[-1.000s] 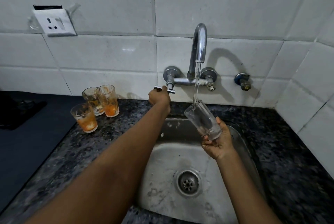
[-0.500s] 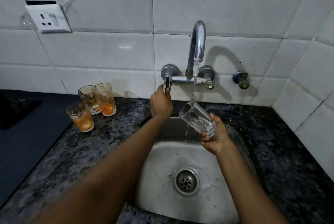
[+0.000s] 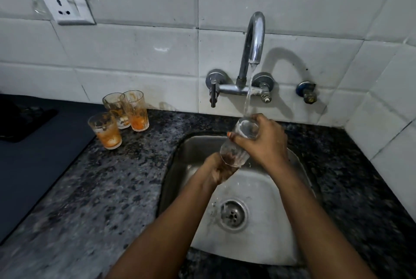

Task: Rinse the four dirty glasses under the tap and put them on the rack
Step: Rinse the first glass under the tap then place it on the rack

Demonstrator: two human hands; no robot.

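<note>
From the head camera, looking down over the sink, the person is holding one clear glass directly below the spout of the tap, so that the falling stream of water is landing inside its mouth. The right hand is wrapping the upper part of the glass, fingers curling round the rim side and thumb across the wall, which looks like the grip that steadies it against the flow. The left hand is cupping the base from below the tap, its fingers blurred, so I cannot tell how tightly they are closing; it seems to be supporting or rubbing the bottom. The glass is tilting, its long axis running from the base, nearer the person and lower, up and away to the mouth just under the spout, mouth pointing up towards the water. That slant probably lets water fill and spill out over the basin rather than the table.

Well to the left of the tap, three dirty glasses with orange residue are standing upright in a tight cluster on the table, apparently waiting their turn. No rack is showing in this view
</note>
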